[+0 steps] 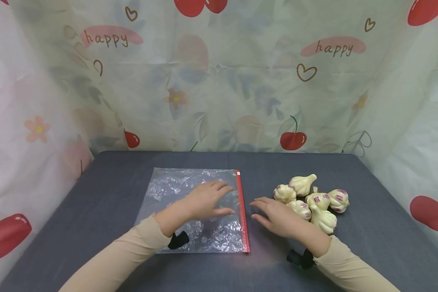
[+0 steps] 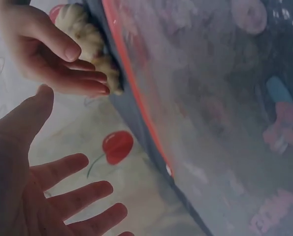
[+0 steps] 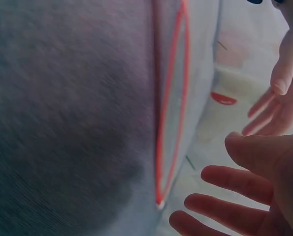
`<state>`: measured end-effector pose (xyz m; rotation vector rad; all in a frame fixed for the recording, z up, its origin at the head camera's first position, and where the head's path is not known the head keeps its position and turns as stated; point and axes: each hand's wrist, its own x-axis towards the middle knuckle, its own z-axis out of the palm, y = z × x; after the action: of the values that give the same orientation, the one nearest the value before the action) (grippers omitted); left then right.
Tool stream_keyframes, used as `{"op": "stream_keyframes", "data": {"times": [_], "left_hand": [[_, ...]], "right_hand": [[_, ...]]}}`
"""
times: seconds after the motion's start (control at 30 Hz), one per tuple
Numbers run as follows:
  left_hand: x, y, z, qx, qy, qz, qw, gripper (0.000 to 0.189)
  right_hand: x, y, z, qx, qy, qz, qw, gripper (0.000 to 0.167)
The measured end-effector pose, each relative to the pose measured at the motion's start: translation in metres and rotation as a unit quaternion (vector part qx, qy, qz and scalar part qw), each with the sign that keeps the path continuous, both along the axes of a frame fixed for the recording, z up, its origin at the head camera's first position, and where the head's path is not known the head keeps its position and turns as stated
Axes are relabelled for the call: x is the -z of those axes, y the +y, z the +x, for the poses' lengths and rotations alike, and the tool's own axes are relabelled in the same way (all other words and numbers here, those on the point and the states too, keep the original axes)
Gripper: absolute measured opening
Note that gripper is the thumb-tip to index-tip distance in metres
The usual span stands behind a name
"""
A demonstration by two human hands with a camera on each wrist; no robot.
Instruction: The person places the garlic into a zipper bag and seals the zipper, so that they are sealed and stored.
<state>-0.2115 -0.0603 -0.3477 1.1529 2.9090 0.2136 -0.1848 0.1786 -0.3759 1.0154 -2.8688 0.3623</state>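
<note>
A clear plastic zip bag (image 1: pixel 168 190) lies flat on the table, its red-edged mouth facing right. Seen from the right wrist, the red rim (image 3: pixel 186 73) stands slightly parted. My left hand (image 1: pixel 204 201) hovers over the bag with fingers spread and holds nothing. Between the bag and a cluster of several garlic bulbs (image 1: pixel 324 221) is my right hand (image 1: pixel 279 217), its fingers extended toward the red edge, also holding nothing. The palm side of the left hand (image 2: pixel 43 191) shows in the left wrist view, with part of the garlic (image 2: pixel 84 34) behind the right hand.
The dark grey table (image 1: pixel 131 178) reaches back to a printed curtain (image 1: pixel 219 81) with cherries and hearts. Curtain also hangs along the left and right sides. Each wrist carries a black strap-on piece, such as the left wrist's camera mount (image 1: pixel 179 240).
</note>
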Motion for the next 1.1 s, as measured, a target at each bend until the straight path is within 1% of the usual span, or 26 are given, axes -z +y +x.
{"op": "stream_keyframes", "data": {"times": [0.17, 0.27, 0.63, 0.77, 0.9, 1.03, 1.1], "left_hand": [[0.009, 0.011, 0.002, 0.022, -0.018, -0.034, 0.9990, 0.068], [0.014, 0.016, 0.001, 0.028, -0.028, -0.046, 0.9981, 0.070], [0.033, 0.025, -0.009, 0.015, -0.090, -0.053, 0.9944, 0.079], [0.038, 0.026, -0.011, 0.012, -0.102, -0.056, 0.9932, 0.081], [0.043, 0.026, -0.013, 0.009, -0.115, -0.057, 0.9917, 0.080], [0.046, 0.025, -0.015, 0.004, -0.136, -0.051, 0.9894, 0.076], [0.047, 0.025, -0.015, 0.003, -0.141, -0.046, 0.9889, 0.074]], "right_hand": [[0.010, 0.000, 0.002, -0.003, -0.029, 0.024, 0.9993, 0.033], [0.013, 0.000, 0.003, -0.001, -0.045, 0.032, 0.9985, 0.035], [0.018, -0.002, 0.003, -0.016, -0.060, 0.022, 0.9978, 0.037], [0.019, -0.003, 0.003, -0.016, -0.074, 0.019, 0.9969, 0.038], [0.019, -0.004, 0.003, -0.018, -0.087, 0.014, 0.9959, 0.039], [0.018, -0.003, 0.002, -0.029, -0.105, -0.001, 0.9940, 0.040], [0.018, -0.003, 0.002, -0.035, -0.112, -0.008, 0.9930, 0.041]]}}
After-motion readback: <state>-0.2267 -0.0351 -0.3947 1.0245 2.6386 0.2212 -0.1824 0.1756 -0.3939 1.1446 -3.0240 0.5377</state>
